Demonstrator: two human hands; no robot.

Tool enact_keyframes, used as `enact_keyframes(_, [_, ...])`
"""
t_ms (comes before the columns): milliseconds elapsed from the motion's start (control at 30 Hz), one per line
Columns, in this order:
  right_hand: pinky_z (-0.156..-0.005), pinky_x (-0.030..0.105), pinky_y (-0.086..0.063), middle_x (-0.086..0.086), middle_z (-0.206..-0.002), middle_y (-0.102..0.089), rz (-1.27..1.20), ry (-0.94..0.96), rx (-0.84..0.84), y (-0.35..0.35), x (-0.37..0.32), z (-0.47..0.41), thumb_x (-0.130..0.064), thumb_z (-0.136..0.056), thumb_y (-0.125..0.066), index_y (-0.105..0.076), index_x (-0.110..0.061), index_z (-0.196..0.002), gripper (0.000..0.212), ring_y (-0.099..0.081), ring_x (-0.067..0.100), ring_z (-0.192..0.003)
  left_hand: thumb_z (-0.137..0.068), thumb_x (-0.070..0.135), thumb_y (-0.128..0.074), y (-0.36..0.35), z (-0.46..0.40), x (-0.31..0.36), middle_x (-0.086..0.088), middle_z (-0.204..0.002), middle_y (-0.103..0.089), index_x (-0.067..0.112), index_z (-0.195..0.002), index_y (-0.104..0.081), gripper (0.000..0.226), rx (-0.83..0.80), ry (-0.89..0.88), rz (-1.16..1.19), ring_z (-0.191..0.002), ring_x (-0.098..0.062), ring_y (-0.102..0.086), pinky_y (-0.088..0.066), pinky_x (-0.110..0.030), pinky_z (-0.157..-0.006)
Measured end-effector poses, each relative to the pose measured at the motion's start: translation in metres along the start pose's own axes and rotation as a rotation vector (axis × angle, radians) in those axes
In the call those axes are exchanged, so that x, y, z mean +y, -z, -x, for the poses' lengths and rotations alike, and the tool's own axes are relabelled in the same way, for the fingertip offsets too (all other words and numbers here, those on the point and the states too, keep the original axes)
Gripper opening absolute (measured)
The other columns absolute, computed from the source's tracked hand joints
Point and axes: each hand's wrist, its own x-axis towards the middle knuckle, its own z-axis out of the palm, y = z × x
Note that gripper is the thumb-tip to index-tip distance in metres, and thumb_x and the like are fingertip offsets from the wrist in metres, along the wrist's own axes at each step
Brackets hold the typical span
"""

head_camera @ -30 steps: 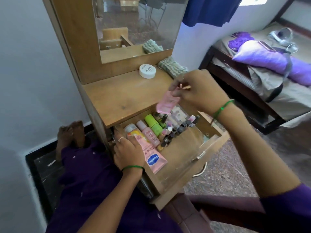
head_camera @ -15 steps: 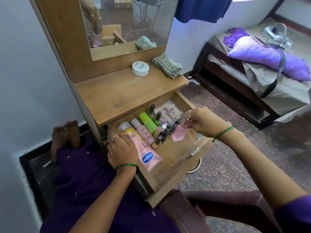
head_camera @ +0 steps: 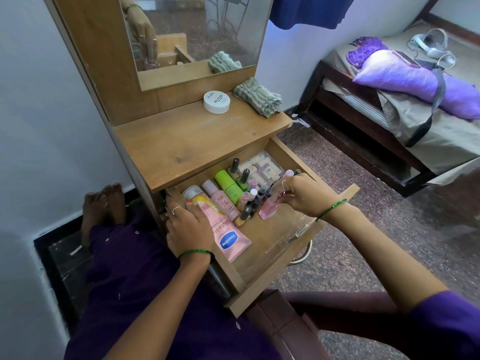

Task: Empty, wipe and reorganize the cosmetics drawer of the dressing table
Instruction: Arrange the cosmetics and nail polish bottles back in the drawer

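The wooden drawer (head_camera: pixel 280 245) of the dressing table stands pulled out. My right hand (head_camera: pixel 304 193) pinches the top of a small pink bottle (head_camera: pixel 268 209), whose base is down on the drawer floor beside a row of nail polish bottles (head_camera: pixel 253 198). My left hand (head_camera: pixel 188 227) lies on the drawer's left side, its fingers over a yellow-labelled bottle (head_camera: pixel 200 201) and touching the pink Vaseline tube (head_camera: pixel 228 236). A pink pump bottle (head_camera: pixel 220 201), a green bottle (head_camera: pixel 228 185) and a clear box of small items (head_camera: pixel 262 167) fill the back of the drawer.
On the table top (head_camera: pixel 181 141) sit a white round jar (head_camera: pixel 217 102) and a folded green striped cloth (head_camera: pixel 258 96), below the mirror (head_camera: pixel 197 35). A bed (head_camera: pixel 415 105) with a purple pillow stands at the right. My feet (head_camera: pixel 104 203) rest on the floor at the left.
My right hand has brought the pink bottle down from above the table top into the drawer and set it beside the nail polishes. My left hand has stayed put.
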Motion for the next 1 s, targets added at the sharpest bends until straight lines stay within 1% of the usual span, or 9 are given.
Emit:
enact_keyframes(200, [-0.087,0.024,-0.037,0.001,-0.093,-0.073,0.010,0.059,0.001,-0.006,0.005,-0.004,-0.001,-0.082,-0.061,-0.074,-0.012,-0.088,0.018,-0.065,0.023,-0.087,-0.099,0.029,-0.032,0.000,0.000,0.001,-0.022,-0.111,-0.060,0.003,-0.133,-0.035,0.043,-0.024,0.003,0.000,-0.093,-0.037,-0.062,-0.054,-0.049,-0.070])
enact_keyframes(300, [-0.085,0.020,-0.031,0.004,-0.094,-0.073,0.013,0.028,0.015,-0.006,0.005,-0.005,-0.002,-0.083,-0.061,-0.074,-0.010,-0.090,0.017,-0.065,0.025,-0.087,-0.100,0.026,-0.034,0.002,0.002,0.002,-0.023,-0.106,-0.060,0.001,-0.129,-0.039,0.039,-0.029,0.004,0.008,-0.092,-0.037,-0.061,-0.051,-0.043,-0.068])
enact_keyframes(400, [-0.089,0.019,-0.034,0.003,-0.094,-0.073,0.005,0.042,0.011,-0.006,0.004,-0.006,-0.002,-0.083,-0.062,-0.074,-0.011,-0.089,0.017,-0.065,0.022,-0.086,-0.100,0.026,-0.034,0.003,0.001,0.002,-0.022,-0.107,-0.060,0.001,-0.131,-0.038,0.041,-0.025,0.004,0.010,-0.093,-0.036,-0.061,-0.049,-0.041,-0.067])
enact_keyframes(533, [-0.075,-0.004,-0.028,-0.002,-0.091,-0.074,-0.044,0.014,0.012,-0.003,0.007,-0.005,-0.003,-0.078,-0.068,-0.076,-0.014,-0.084,0.015,-0.060,0.005,-0.076,-0.100,0.027,-0.033,0.004,0.002,0.003,-0.023,-0.105,-0.060,0.001,-0.128,-0.040,0.039,-0.028,0.002,0.005,-0.089,-0.036,-0.062,-0.052,-0.045,-0.068])
enact_keyframes(567, [-0.075,-0.003,-0.033,-0.003,-0.089,-0.074,-0.089,-0.001,0.004,-0.002,0.010,-0.004,-0.004,-0.077,-0.070,-0.076,-0.017,-0.083,0.016,-0.062,0.005,-0.077,-0.100,0.026,-0.034,0.004,0.002,0.003,-0.023,-0.108,-0.060,0.001,-0.130,-0.038,0.039,-0.023,0.005,0.006,-0.091,-0.037,-0.061,-0.052,-0.045,-0.069])
enact_keyframes(667, [-0.077,0.016,-0.050,-0.008,-0.083,-0.073,-0.208,-0.039,-0.048,0.000,0.018,-0.005,-0.006,-0.075,-0.072,-0.075,-0.023,-0.082,0.019,-0.066,0.003,-0.078,-0.099,0.026,-0.033,0.003,0.001,0.003,-0.024,-0.114,-0.058,0.002,-0.133,-0.035,0.041,-0.018,0.012,0.011,-0.097,-0.039,-0.060,-0.052,-0.047,-0.072])
enact_keyframes(767, [-0.069,0.007,-0.047,-0.003,-0.081,-0.073,-0.234,-0.074,-0.120,0.000,0.018,-0.009,-0.003,-0.077,-0.071,-0.075,-0.017,-0.088,0.019,-0.062,-0.005,-0.071,-0.099,0.026,-0.033,0.003,0.001,0.003,-0.024,-0.112,-0.059,0.004,-0.135,-0.033,0.042,-0.014,0.004,0.010,-0.095,-0.038,-0.061,-0.052,-0.047,-0.071])
enact_keyframes(900, [-0.061,0.002,-0.042,-0.008,-0.072,-0.066,-0.319,-0.160,-0.172,-0.006,0.022,-0.016,-0.002,-0.080,-0.068,-0.072,-0.011,-0.095,0.017,-0.058,-0.012,-0.060,-0.100,0.027,-0.033,0.002,0.001,0.001,-0.023,-0.109,-0.060,0.004,-0.135,-0.034,0.042,-0.019,0.003,0.016,-0.092,-0.037,-0.062,-0.052,-0.043,-0.067])
enact_keyframes(1000, [-0.072,0.013,-0.054,0.010,-0.084,-0.071,-0.445,-0.300,-0.192,-0.018,0.034,-0.016,-0.001,-0.083,-0.065,-0.068,-0.006,-0.096,0.014,-0.065,0.002,-0.071,-0.099,0.028,-0.032,0.001,0.000,0.000,-0.022,-0.110,-0.060,0.005,-0.138,-0.030,0.045,-0.015,-0.003,0.017,-0.092,-0.036,-0.062,-0.052,-0.042,-0.067])
